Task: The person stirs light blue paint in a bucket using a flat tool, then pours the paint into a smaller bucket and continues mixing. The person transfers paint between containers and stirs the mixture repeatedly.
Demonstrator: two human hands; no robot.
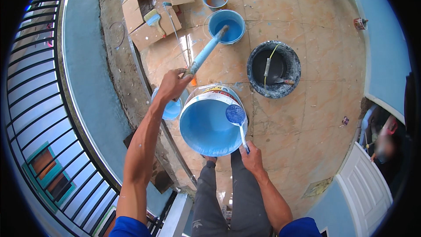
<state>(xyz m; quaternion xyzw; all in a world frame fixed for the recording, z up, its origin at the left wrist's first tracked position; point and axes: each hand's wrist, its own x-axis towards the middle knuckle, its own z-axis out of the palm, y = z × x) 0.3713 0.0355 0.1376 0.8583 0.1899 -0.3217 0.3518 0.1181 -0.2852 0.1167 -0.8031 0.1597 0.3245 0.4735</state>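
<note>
My left hand (172, 86) is closed round the lower end of a stick (205, 56) coated in light blue paint. The stick slants up and to the right, its tip over a light blue pail (212, 16) holding blue liquid. In my right hand (252, 158) is the handle of a ladle (236, 114) with a dark blue bowl. That bowl overlaps the right rim of a large white paint bucket (187, 125), its inside coated light blue. The bucket stands before my legs, mouth towards me. Behind my left wrist, a smaller blue container (172, 110) is partly hidden.
A black tub (254, 81) with a brush inside stands right of the pail. Beyond the pail is an orange-lined dipper (216, 0). A cardboard box (144, 35) carries a paintbrush (154, 20). Black railing (57, 85) runs along the left. A person (388, 149) is at the right doorway.
</note>
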